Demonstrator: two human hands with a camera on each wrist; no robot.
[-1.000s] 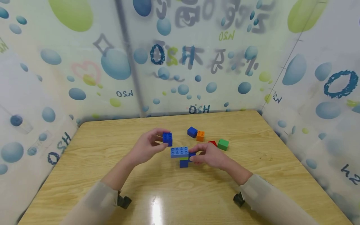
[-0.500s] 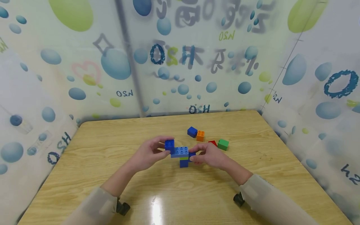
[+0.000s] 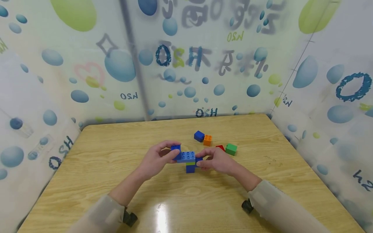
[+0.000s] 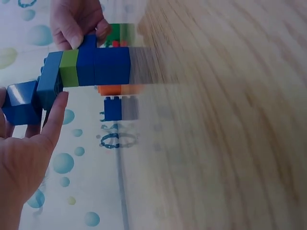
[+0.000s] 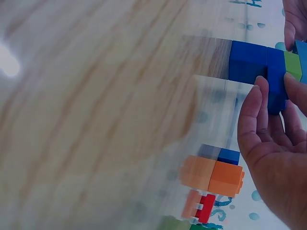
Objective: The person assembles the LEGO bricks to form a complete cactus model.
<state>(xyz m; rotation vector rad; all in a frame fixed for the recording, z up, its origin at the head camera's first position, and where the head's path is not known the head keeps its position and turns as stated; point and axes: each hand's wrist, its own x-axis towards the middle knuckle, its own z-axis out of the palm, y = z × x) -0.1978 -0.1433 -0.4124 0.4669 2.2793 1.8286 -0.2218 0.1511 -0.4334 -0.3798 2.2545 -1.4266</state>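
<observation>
A small upright structure of building bricks stands on the table. It has a blue brick [image 3: 190, 169] at the bottom, a lime green brick [image 4: 69, 68] above and a long light blue brick [image 3: 187, 156] across the top. My left hand [image 3: 155, 160] grips a dark blue brick [image 4: 23, 103] at the light blue brick's left end, thumb over its near side. One fingertip of this hand reaches the light blue brick's underside in the left wrist view. My right hand [image 3: 218, 160] pinches a blue brick [image 5: 277, 81] that sticks out to the right, under the lime green one.
Behind the structure lie a loose blue brick [image 3: 199, 136] and an orange brick [image 3: 208, 140]. Farther right are a green brick [image 3: 231, 149] and a red brick [image 3: 220, 148], partly hidden by my right hand. Patterned walls enclose the wooden table [image 3: 116, 139] at the back and sides.
My left hand has brought the dark blue brick down and right onto the light blue brick's left end, and its thumb has shifted up over the brick. The right hand has held still.
</observation>
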